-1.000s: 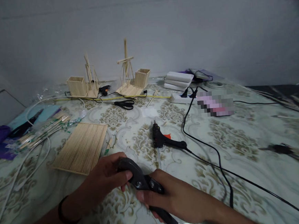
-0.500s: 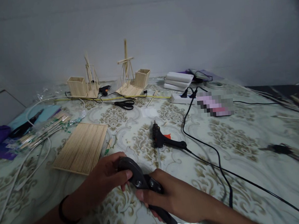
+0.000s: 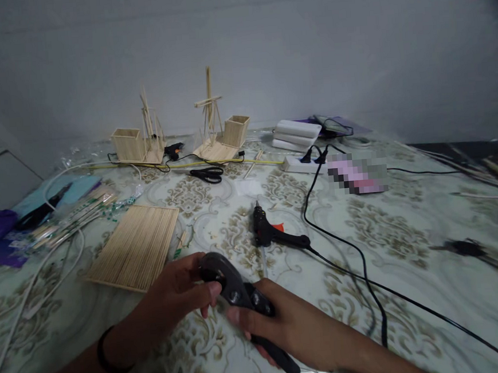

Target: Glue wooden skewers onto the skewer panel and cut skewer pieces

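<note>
My right hand [image 3: 281, 325] is closed around the handles of dark grey pruning shears [image 3: 233, 285], which have a curved head and round bolts. The shears slant, head up and left, handles toward the table's near edge. At the curved jaw, the thumb and fingers of my left hand [image 3: 182, 289] are pinched together; whatever is between them, if anything, is hidden. A flat panel of thin wooden sticks [image 3: 135, 247] lies beyond my left wrist. Short stick offcuts [image 3: 182, 243] rest by its right edge. Beyond the shears lies a black glue gun [image 3: 274, 230].
Two stick-built models with boxes [image 3: 127, 144] [image 3: 236, 131] stand by the wall. Black scissors [image 3: 207, 174] lie in front. Bagged sticks [image 3: 74, 217] are at left. A power strip [image 3: 301, 164] feeds a black cord [image 3: 339, 237] running across the right side. A key [image 3: 467, 247] lies farther right.
The shears have shifted slightly right and turned a little, showing more of the inside of the curved jaw. Both hands have moved only slightly with them.
</note>
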Motion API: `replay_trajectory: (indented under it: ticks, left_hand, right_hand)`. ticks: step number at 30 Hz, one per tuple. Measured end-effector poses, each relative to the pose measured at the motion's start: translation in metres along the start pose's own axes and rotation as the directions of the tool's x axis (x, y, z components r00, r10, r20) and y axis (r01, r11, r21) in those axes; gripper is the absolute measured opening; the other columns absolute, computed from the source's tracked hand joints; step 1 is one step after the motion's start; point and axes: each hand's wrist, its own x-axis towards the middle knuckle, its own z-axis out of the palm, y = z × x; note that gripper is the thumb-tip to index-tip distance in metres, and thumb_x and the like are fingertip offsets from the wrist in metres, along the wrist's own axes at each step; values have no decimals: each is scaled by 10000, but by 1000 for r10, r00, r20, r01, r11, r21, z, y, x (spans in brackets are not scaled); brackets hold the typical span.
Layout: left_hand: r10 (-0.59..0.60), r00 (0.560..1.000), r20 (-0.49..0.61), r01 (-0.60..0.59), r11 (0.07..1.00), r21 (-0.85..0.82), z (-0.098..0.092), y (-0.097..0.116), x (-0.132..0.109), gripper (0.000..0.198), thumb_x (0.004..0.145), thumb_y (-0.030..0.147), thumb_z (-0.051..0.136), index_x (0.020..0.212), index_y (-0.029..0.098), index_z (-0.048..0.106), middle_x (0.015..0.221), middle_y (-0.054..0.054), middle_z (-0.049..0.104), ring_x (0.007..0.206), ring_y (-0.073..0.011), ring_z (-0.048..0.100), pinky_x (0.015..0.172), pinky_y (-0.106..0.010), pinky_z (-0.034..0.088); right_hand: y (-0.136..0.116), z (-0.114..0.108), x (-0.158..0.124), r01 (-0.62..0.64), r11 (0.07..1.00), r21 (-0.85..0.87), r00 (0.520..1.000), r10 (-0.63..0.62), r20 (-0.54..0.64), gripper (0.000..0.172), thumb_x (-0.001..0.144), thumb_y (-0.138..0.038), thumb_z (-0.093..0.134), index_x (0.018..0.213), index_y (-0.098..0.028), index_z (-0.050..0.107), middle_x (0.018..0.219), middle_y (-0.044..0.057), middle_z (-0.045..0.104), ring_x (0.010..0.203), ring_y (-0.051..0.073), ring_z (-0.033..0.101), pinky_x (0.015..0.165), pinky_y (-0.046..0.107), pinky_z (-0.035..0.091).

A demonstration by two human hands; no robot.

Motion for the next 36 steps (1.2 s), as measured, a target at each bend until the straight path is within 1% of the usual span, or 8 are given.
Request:
replay_trajectory:
  ticks: [3, 6, 9, 13, 17, 28, 32, 36]
  left_hand:
    - [2, 1000, -30, -2, 1000, -11, 0, 0, -1, 280, 883, 429, 781, 922, 180, 659, 688, 12, 658, 602, -126, 594, 558, -219, 498]
    - [18, 999, -43, -18, 1000, 9, -3, -4, -1, 294, 920, 462, 744, 943, 184, 650, 674, 9, 679, 569, -124, 598, 562, -231, 492]
    - [18, 999, -40, -17, 999, 28, -6, -7, -1, 287, 933, 466, 728, 925, 187, 658, 676, 9, 683, 559, -121, 604, 564, -232, 488]
    - [29, 999, -41, -28, 999, 25, -6, -7, -1, 266, 944, 444, 712, 877, 192, 663, 699, 8, 674, 589, -128, 612, 567, -236, 498]
    - [46, 998, -42, -44, 998, 49, -5, -3, -1, 246, 949, 407, 691, 840, 189, 658, 707, 9, 660, 597, -126, 605, 573, -237, 499]
    - [48, 996, -77, -33, 982, 185, -4, 3, 1, 247, 968, 362, 629, 784, 197, 633, 685, 13, 642, 584, -130, 606, 601, -257, 494]
    - [77, 994, -80, -51, 956, 289, -6, 3, 0, 247, 984, 355, 598, 794, 203, 641, 711, 8, 643, 610, -133, 612, 620, -262, 488]
    - [94, 991, -96, -43, 897, 440, -5, 5, -2, 227, 982, 332, 575, 801, 210, 638, 736, 2, 649, 633, -140, 622, 624, -264, 486]
  right_hand:
    - [-2, -3, 2, -21, 984, 177, 990, 45, -131, 621, 785, -803, 717, 778, -207, 544, 565, -48, 570, 468, 94, 511, 467, 212, 428]
    - [-5, -8, 4, 18, 954, 299, 969, 56, -239, 635, 711, -797, 783, 742, -210, 542, 520, -45, 571, 441, 103, 530, 463, 220, 441]
    - [-8, -11, 6, 63, 922, 382, 948, 63, -311, 625, 675, -773, 814, 699, -218, 528, 472, -53, 546, 399, 102, 509, 432, 220, 427]
    - [-7, -13, 9, 161, 904, 397, 922, 5, -386, 613, 710, -729, 801, 600, -226, 467, 418, -77, 441, 338, 68, 398, 361, 199, 303]
    - [-4, -15, 11, 200, 885, 421, 920, -22, -391, 570, 746, -694, 792, 628, -226, 488, 421, -76, 449, 334, 66, 381, 349, 194, 274]
    - [-1, -17, 8, 265, 826, 497, 928, -78, -365, 551, 789, -657, 805, 650, -223, 496, 431, -75, 461, 335, 67, 380, 353, 191, 289]
    - [0, -17, 8, 296, 809, 508, 918, -94, -384, 546, 783, -650, 825, 667, -220, 509, 438, -69, 486, 345, 73, 410, 368, 189, 328]
    - [-3, -17, 6, 263, 809, 526, 921, -48, -387, 543, 750, -652, 857, 689, -210, 547, 471, -47, 547, 386, 97, 485, 408, 206, 412]
